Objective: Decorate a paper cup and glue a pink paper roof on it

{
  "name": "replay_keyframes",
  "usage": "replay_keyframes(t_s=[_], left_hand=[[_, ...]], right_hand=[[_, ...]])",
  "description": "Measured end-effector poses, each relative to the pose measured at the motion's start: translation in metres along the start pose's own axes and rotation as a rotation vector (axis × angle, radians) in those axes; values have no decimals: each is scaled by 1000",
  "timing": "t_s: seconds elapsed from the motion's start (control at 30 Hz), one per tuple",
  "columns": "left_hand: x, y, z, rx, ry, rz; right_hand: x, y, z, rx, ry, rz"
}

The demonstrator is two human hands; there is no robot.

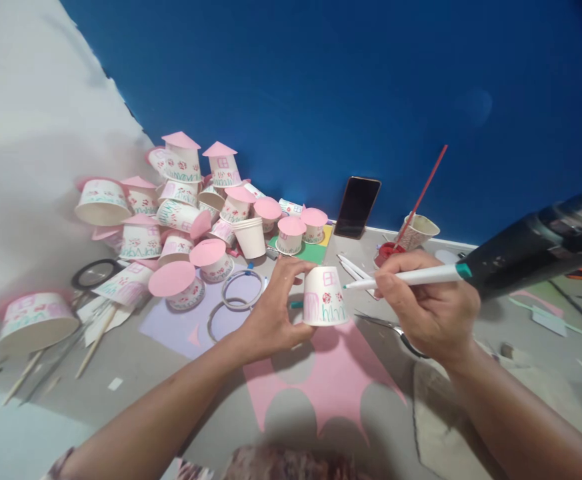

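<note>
My left hand (275, 310) grips a white paper cup (325, 297) turned upside down. Drawn on the cup are a purple door and window, red flowers and green grass strokes. In my right hand (421, 300) is a white marker (411, 277) with a green end, its tip pointing left, close to the cup's right side; whether it touches cannot be made out. Beneath the cup lies a pink paper sheet (303, 393) with round pieces cut from it.
Many decorated cups (183, 167) with pink cone roofs pile up at left. A phone (358, 207) leans on the blue wall. Scissors (395, 330) lie by my right wrist. A black cylinder (535, 240) juts in at right. Purple paper (171, 327) carries metal rings (243, 290).
</note>
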State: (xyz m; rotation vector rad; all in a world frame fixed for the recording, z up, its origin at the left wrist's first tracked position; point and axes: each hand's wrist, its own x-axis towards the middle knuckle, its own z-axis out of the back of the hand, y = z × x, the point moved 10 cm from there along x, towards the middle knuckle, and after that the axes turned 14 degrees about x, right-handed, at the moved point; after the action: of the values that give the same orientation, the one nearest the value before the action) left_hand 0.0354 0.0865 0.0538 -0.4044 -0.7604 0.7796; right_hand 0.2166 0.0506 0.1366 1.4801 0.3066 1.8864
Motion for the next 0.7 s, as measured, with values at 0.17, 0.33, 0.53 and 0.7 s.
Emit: replay_keyframes(t_s=[0.17, 0.33, 0.53, 0.7], left_hand=[[-2, 8, -4, -129, 15, 55], [-1, 8, -5, -153, 20, 52], [-1, 6, -7, -153, 32, 43], [-2, 7, -8, -173, 39, 40]], right_hand=[[1, -4, 0, -2, 0, -26], [3, 2, -3, 62, 17, -22], [4, 6, -7, 96, 37, -19], [5, 5, -8, 94, 42, -4]])
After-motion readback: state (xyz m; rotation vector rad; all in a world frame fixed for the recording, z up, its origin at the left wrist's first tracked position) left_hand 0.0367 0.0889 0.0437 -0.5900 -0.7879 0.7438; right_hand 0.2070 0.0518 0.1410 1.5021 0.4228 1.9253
